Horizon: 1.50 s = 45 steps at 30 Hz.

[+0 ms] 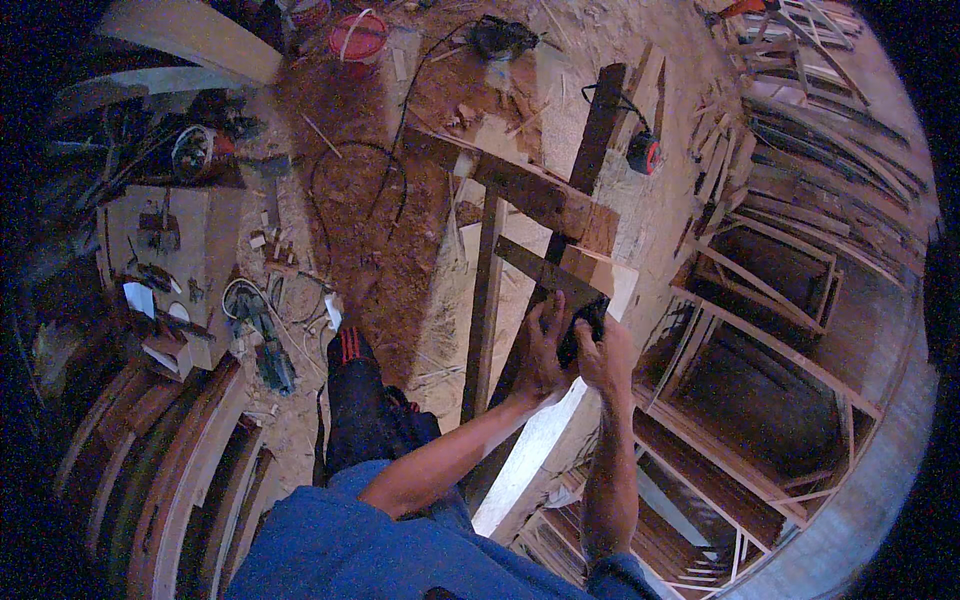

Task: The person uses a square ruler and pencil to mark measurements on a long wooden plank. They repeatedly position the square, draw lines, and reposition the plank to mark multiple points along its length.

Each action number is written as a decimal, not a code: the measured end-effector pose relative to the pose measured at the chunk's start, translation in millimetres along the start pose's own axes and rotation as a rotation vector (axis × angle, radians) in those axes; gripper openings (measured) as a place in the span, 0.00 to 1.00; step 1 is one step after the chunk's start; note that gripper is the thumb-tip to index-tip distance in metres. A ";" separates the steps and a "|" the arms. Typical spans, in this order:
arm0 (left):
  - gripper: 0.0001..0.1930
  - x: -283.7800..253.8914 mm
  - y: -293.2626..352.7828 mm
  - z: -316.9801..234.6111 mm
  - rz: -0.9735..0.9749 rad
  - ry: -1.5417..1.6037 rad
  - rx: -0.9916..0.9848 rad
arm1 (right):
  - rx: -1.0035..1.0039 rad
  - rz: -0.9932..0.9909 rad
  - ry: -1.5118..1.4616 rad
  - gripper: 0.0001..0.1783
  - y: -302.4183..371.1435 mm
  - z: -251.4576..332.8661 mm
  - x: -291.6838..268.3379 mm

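In dim light, over an earthen floor (365, 235) littered with scraps (258, 240). Clamped, apparently, on a dark object (571, 347) with the right grip (605, 358); crooked close beside with the left grip (538, 360), too shadowed to tell whether clamped or merely resting. With that object between both, over the pale timber (530, 452), just below the short board (545, 265). Could slip if pressed unevenly on so narrow an edge; could pinch either grip, crowded so close; could knock the short board askew if unfastened.

Brown wooden strip (545, 268) and dark object (570, 348), adjacent.
Strip: narrow, straight, slanting down to the right. Object: partly covered, kind not determinable, just below the strip's right end; contact between them unclear.
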<state>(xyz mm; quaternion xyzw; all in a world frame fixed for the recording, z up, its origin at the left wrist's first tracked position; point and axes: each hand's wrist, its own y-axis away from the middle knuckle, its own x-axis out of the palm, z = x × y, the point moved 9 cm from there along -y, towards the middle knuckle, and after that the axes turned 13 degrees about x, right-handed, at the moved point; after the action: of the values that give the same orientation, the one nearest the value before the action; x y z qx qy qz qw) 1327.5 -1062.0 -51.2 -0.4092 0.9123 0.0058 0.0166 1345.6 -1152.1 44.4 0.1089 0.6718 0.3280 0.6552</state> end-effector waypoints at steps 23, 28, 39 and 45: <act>0.57 -3.6 -6.7 4.7 0.037 0.206 -0.092 | -0.073 -0.333 -0.368 0.15 -3.1 -8.8 -58.8; 0.56 -8.9 -7.0 -4.3 0.009 0.011 -0.048 | -0.483 -0.312 -0.393 0.15 -15.4 69.1 -90.4; 0.53 -14.8 -20.7 -10.3 0.066 0.151 -0.030 | -0.710 0.102 0.630 0.11 -75.4 129.9 12.5; 0.54 -3.1 -9.9 -0.3 -0.070 0.120 0.014 | -0.662 0.051 0.612 0.08 -56.6 156.5 -9.3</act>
<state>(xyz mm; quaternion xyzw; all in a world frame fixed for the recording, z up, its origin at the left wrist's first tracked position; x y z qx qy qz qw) 1336.9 -1066.3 -50.8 -0.4404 0.8968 -0.0259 -0.0350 1511.6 -1153.9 30.4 -0.1920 0.6904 0.5585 0.4177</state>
